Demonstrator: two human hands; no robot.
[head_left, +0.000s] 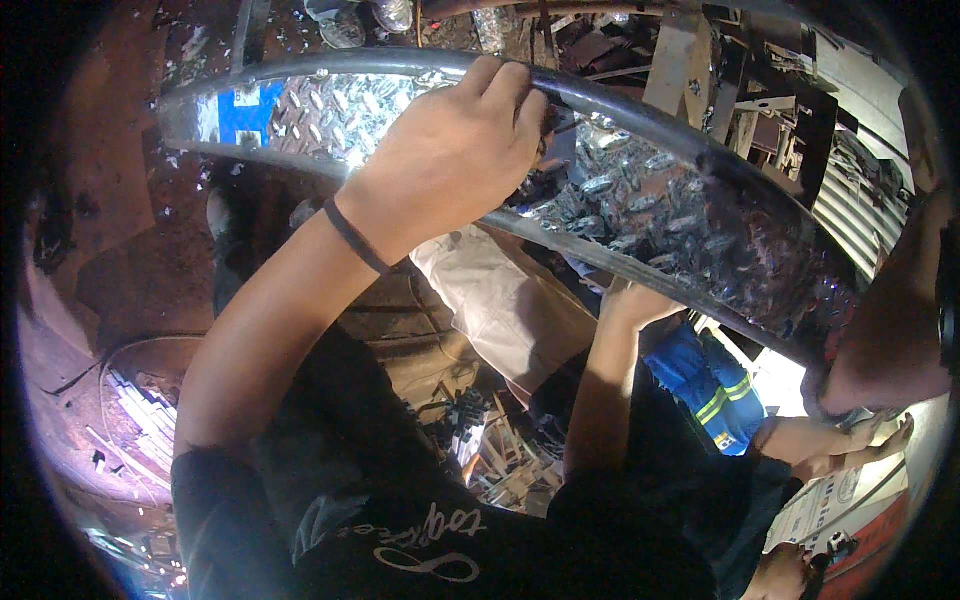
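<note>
Plate point(650, 190) runs 10-to-4 o'clock; left hand point(465, 150) nearer, curled over it; right hand point(645, 303) by 6 o'clock edge; grips unclear.

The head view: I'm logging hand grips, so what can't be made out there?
All in the head view:
Left hand: fingertips, hidden by its own curled fingers.
Right hand: fingertips, hidden by the patterned panel.
Scrap pieces between the arms: separate shapes, too small and jumbled.
</note>
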